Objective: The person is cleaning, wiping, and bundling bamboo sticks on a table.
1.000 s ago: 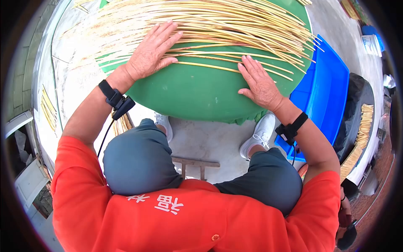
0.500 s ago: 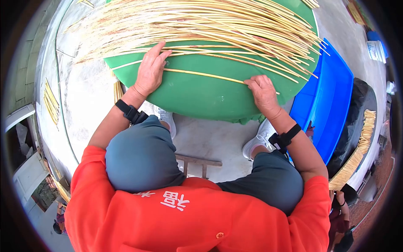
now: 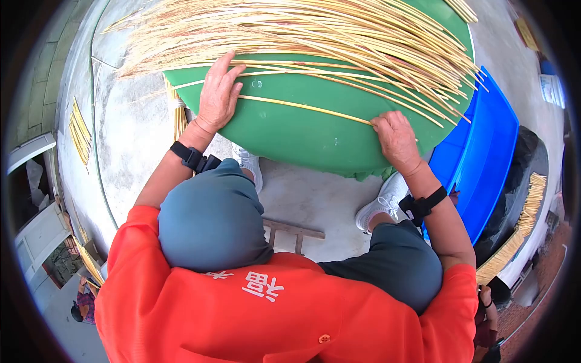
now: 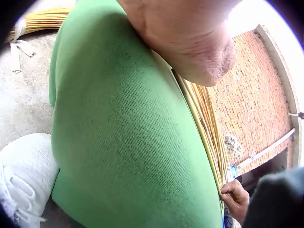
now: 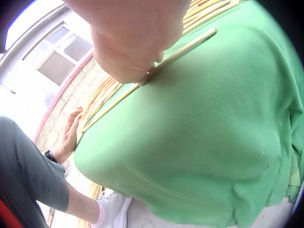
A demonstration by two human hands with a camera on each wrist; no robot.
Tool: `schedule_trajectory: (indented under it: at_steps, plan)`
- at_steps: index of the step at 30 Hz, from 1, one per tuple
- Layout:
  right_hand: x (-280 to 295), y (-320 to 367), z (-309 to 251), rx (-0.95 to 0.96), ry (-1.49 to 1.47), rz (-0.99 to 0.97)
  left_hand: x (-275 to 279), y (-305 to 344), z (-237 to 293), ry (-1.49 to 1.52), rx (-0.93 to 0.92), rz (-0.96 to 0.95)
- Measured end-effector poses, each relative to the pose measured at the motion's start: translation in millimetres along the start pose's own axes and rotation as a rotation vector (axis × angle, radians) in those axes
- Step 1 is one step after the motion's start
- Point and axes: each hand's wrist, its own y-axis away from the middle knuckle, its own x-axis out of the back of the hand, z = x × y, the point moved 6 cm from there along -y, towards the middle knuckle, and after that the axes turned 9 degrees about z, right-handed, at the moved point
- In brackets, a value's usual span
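Note:
A single yellow stalk (image 3: 302,106) lies across the near part of a green cloth-covered table (image 3: 290,145), apart from the large spread of stalks (image 3: 363,45) behind it. My right hand (image 3: 398,139) pinches this stalk near its right end. In the right wrist view its cut end sticks out past the fingers. My left hand (image 3: 216,100) rests at the table's left side, fingers extended toward the loose front stalks, with the single stalk's left part running beneath the hand. The left wrist view shows the left hand's heel (image 4: 190,52) close and large, its fingers hidden.
A blue tub (image 3: 493,166) stands beside the table on the right. Under the table's left edge is a tied stalk bundle (image 3: 180,118), and another small bundle (image 3: 79,133) lies farther left. A wooden stool-like frame (image 3: 296,228) sits between the legs.
From lying flat on the stalks, both hands came nearer the body, and the right fingers closed on the single stalk. That stalk now lies farther from the others.

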Motion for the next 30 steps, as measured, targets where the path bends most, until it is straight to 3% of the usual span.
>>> schedule_trajectory:
  at_steps: [2,6,8,11,17,23,30]
  plan:
    - [1.8,-6.6,-0.1,-0.080,-0.030,-0.038,-13.1,-2.5,18.0,-0.063,-0.157,-0.234]
    - [-0.1,-19.3,0.3,-0.041,0.110,0.006,-34.5,-3.1,36.4,-0.087,-0.241,-0.422]
    - [-17.4,-11.2,2.9,-0.041,0.070,-0.153,-33.3,-3.2,37.0,-0.042,-0.265,-0.438]
    - [-16.0,-4.2,-1.5,-0.051,0.053,-0.169,-28.1,0.3,34.7,0.022,-0.300,-0.434]
    - [-2.6,-15.9,3.4,-0.057,-0.032,-0.024,-15.9,-6.8,37.2,0.111,-0.209,-0.255]
    - [-8.7,-38.1,18.0,-0.001,0.058,0.004,-30.4,-5.7,36.3,-0.002,-0.211,-0.369]
    - [-6.9,-50.1,44.9,-0.029,0.037,0.087,-28.2,-3.6,33.1,0.092,-0.193,-0.327]
